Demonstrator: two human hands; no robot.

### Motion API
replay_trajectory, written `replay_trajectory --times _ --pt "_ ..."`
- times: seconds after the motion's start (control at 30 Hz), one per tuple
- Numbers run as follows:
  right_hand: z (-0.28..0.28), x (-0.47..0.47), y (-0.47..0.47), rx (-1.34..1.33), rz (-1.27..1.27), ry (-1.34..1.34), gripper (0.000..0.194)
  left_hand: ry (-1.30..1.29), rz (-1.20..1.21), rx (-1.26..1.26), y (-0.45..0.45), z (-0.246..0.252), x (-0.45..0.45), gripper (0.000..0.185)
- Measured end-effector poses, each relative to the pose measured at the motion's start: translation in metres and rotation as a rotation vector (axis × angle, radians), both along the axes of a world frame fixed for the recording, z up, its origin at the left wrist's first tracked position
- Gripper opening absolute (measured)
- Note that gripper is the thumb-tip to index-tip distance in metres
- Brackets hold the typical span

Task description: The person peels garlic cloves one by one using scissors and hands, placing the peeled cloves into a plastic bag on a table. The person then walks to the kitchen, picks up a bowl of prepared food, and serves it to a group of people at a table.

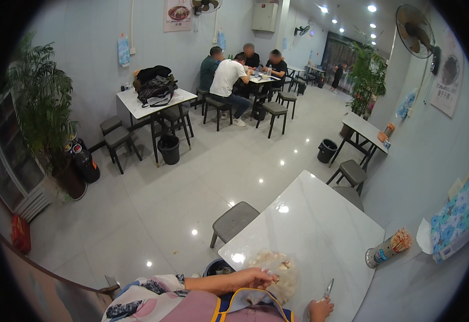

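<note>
On the white marbled table (311, 225) before me rests a clear plastic bag (285, 287) of pale pieces, possibly garlic. My left hand (256, 277) is over the bag's left side, its fingers pinched on a small pale piece (275, 278) too small to name surely. To the right, near the table's front edge, my right hand (321, 309) holds a pair of scissors (329, 290). The blades point away from me and look closed together. An apron (254, 300) with yellow trim hides part of the bag's near side.
A metal chopstick holder (379, 254) stands by the right wall, beside a hanging tissue pack (452, 221). A grey stool (236, 221) touches the table's left side in view. Below my left forearm is a bin (218, 266). Several people sit at a far table (264, 79).
</note>
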State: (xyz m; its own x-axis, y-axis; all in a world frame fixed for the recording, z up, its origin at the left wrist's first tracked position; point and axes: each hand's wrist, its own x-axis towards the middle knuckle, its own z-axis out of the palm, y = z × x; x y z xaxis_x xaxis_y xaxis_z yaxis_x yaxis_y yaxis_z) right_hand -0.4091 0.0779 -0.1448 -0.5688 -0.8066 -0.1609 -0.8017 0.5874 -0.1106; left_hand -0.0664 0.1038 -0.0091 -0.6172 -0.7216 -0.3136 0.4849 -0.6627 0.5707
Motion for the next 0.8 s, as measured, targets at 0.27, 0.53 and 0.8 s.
replay_trajectory --times 0.27,0.53,0.8 --pt "-0.004 -0.003 0.000 -0.007 0.000 0.015 0.064 0.025 -0.005 -0.010 -0.002 -0.005 0.000 0.019" --pt "-0.005 -0.002 -0.001 0.009 -0.007 0.023 0.063 0.023 -0.002 0.002 -0.004 -0.007 0.001 0.018" --pt "-0.007 -0.003 -0.001 -0.009 -0.004 0.018 0.063 0.019 0.021 0.009 -0.003 -0.006 0.000 0.015"
